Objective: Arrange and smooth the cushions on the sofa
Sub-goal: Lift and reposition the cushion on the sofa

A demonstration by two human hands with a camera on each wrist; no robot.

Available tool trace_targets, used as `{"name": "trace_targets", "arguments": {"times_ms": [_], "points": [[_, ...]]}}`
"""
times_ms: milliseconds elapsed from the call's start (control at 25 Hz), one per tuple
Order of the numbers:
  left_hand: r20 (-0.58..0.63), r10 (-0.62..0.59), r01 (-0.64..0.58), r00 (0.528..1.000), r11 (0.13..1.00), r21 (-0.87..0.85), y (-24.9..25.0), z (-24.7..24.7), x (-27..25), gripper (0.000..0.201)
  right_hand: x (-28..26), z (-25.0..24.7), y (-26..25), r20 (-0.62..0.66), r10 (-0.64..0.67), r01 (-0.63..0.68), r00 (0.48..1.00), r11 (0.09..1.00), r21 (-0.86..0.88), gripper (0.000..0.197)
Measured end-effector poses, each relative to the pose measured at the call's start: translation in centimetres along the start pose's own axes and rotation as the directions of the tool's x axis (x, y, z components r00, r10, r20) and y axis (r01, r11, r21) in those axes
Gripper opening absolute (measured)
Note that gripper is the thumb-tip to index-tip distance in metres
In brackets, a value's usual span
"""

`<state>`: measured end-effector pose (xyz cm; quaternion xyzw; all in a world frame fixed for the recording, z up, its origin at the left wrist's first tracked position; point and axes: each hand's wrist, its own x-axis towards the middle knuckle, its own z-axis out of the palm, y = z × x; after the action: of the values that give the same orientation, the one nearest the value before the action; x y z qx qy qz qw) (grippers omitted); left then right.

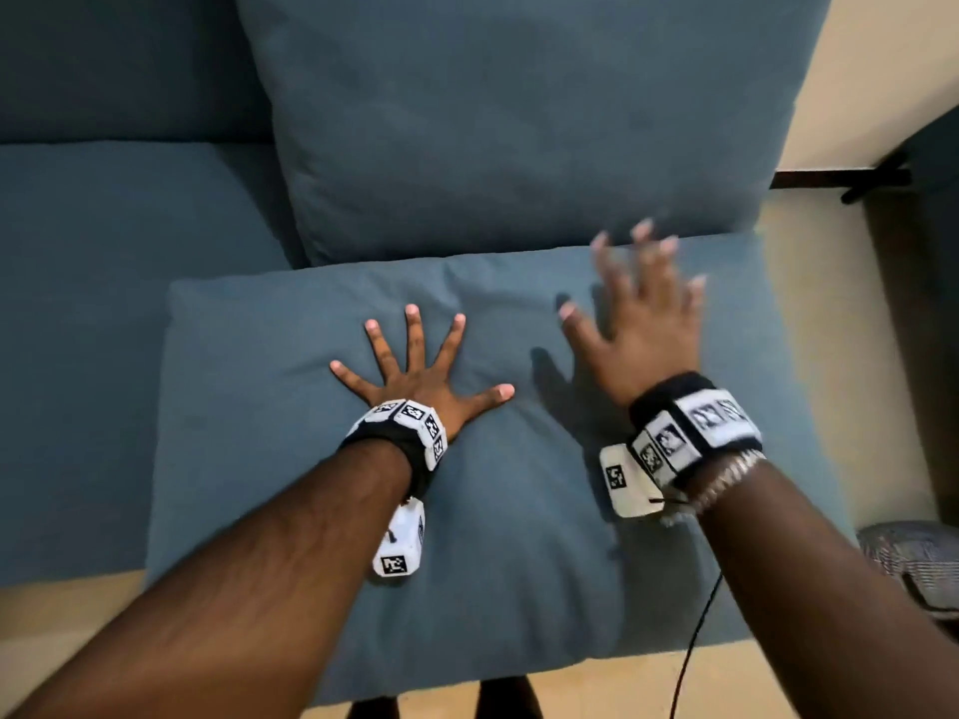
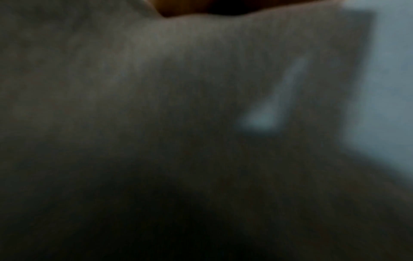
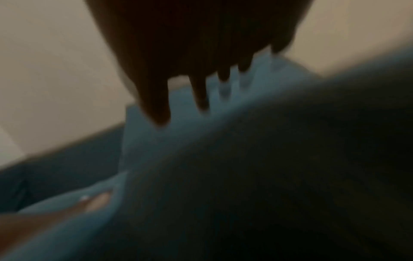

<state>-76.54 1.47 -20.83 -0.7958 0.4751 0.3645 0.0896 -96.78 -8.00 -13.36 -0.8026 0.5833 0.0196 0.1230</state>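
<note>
A blue-grey seat cushion lies flat in front of me, and a matching back cushion stands upright behind it. My left hand presses flat on the seat cushion's middle with its fingers spread wide. My right hand is blurred over the cushion's far right part, fingers straight and spread, holding nothing. In the right wrist view the right hand's fingers hang dark above the blue fabric. The left wrist view is dark and blurred against the cushion fabric.
Another seat cushion and the sofa back lie to the left. A cream wall and tan floor border the sofa's right end. A patterned grey object lies on the floor at right.
</note>
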Motion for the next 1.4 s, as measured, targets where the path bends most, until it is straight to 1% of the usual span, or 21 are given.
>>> {"name": "trace_targets", "arguments": {"times_ms": [40, 120, 240, 280, 360, 440, 520, 640, 720, 760, 800, 880, 920, 960, 1040, 1120, 1160, 1240, 1280, 1320, 1400], "points": [[0.024, -0.017, 0.017, 1.000, 1.000, 0.001, -0.6, -0.1, -0.2, 0.116, 0.6, 2.8, 0.2, 0.366, 0.036, 0.028, 0.930, 0.986, -0.167, 0.080], [0.063, -0.047, 0.045, 0.997, 0.998, 0.039, -1.2, 0.6, -0.9, 0.116, 2.2, 3.2, 0.0, 0.583, 0.025, 0.103, 0.812, 0.977, -0.186, 0.081], [0.074, -0.053, 0.049, 0.996, 0.997, 0.063, -0.4, 1.1, -0.8, 0.114, 4.3, -3.1, -0.5, -0.041, -0.090, 0.097, 0.995, 0.975, 0.202, 0.063], [0.079, -0.059, 0.055, 0.995, 0.997, 0.061, 0.0, 0.7, -0.5, 0.114, 4.5, -4.6, -0.6, -0.313, -0.036, 0.153, 0.949, 0.922, 0.357, 0.063], [0.108, -0.068, 0.060, 0.992, 0.995, 0.073, 0.4, 0.2, -0.3, 0.115, 4.4, -3.6, 0.2, -0.401, -0.042, 0.173, 0.915, 0.939, 0.298, 0.070], [0.139, -0.092, 0.081, 0.986, 0.993, 0.087, 0.5, -0.1, -0.5, 0.116, 3.5, 1.6, 0.5, 0.223, -0.163, 0.176, 0.961, 0.984, -0.040, 0.078], [0.140, -0.099, 0.085, 0.985, 0.991, 0.105, 0.8, 0.4, -0.9, 0.117, 4.3, 3.9, 1.8, 0.551, -0.106, 0.206, 0.828, 0.971, -0.124, 0.085], [0.121, -0.104, 0.091, 0.987, 0.990, 0.107, 0.8, 0.7, -0.8, 0.114, 6.1, -1.8, 2.8, 0.052, -0.191, 0.170, 0.980, 0.947, 0.274, 0.087], [0.118, -0.096, 0.083, 0.988, 0.991, 0.106, 0.8, 0.5, -0.9, 0.113, 6.2, -3.6, 5.7, -0.306, -0.014, 0.141, 0.952, 0.907, 0.396, 0.086], [0.116, -0.090, 0.078, 0.989, 0.991, 0.109, 0.8, 0.8, -1.1, 0.113, 5.8, -3.1, 7.6, -0.290, -0.022, 0.107, 0.957, 0.953, 0.282, 0.085], [0.117, -0.098, 0.084, 0.988, 0.990, 0.114, 0.9, 0.6, -0.9, 0.113, 5.6, -1.5, 9.0, -0.081, -0.050, 0.057, 0.995, 0.995, 0.082, 0.086], [0.132, -0.120, 0.104, 0.984, 0.988, 0.116, 1.4, 0.5, -1.5, 0.113, 5.8, 2.1, 11.4, 0.482, -0.009, 0.102, 0.876, 0.981, -0.167, 0.097], [0.133, -0.113, 0.096, 0.985, 0.987, 0.126, 1.6, 0.7, -1.5, 0.113, 6.8, 1.8, 11.9, 0.519, -0.019, 0.112, 0.854, 0.982, -0.150, 0.098], [0.141, -0.114, 0.095, 0.983, 0.986, 0.137, 1.6, 0.8, -1.3, 0.113, 7.7, 0.0, 11.8, 0.411, -0.062, 0.087, 0.909, 0.995, -0.043, 0.097], [0.145, -0.132, 0.113, 0.981, 0.985, 0.129, 1.4, 0.7, -1.1, 0.112, 9.3, -4.7, 11.3, -0.133, -0.081, 0.113, 0.988, 0.962, 0.250, 0.082], [0.151, -0.131, 0.112, 0.980, 0.985, 0.130, 1.3, 0.5, -1.0, 0.111, 8.5, -6.2, 13.1, -0.517, 0.076, 0.116, 0.853, 0.937, 0.330, 0.072], [0.151, -0.130, 0.110, 0.980, 0.985, 0.135, 1.4, 0.5, -1.0, 0.111, 7.8, -4.9, 14.3, -0.490, 0.081, 0.032, 0.868, 0.975, 0.219, 0.078], [0.162, -0.142, 0.120, 0.976, 0.983, 0.142, 1.7, 0.2, -1.4, 0.112, 5.7, 0.9, 15.8, 0.120, 0.081, -0.080, 0.990, 0.997, -0.014, 0.103], [0.168, -0.142, 0.119, 0.975, 0.983, 0.143, 2.0, 0.4, -1.9, 0.112, 5.9, 3.1, 16.7, 0.365, 0.106, -0.101, 0.925, 0.994, -0.035, 0.114], [0.161, -0.138, 0.114, 0.977, 0.982, 0.149, 2.0, 0.7, -2.0, 0.112, 7.0, 3.5, 17.4, 0.460, 0.124, -0.112, 0.879, 0.992, -0.053, 0.116], [0.153, -0.146, 0.122, 0.977, 0.980, 0.156, 1.8, 1.0, -2.0, 0.112, 9.0, 0.3, 17.2, 0.328, 0.099, -0.158, 0.940, 0.975, 0.159, 0.111]]}}
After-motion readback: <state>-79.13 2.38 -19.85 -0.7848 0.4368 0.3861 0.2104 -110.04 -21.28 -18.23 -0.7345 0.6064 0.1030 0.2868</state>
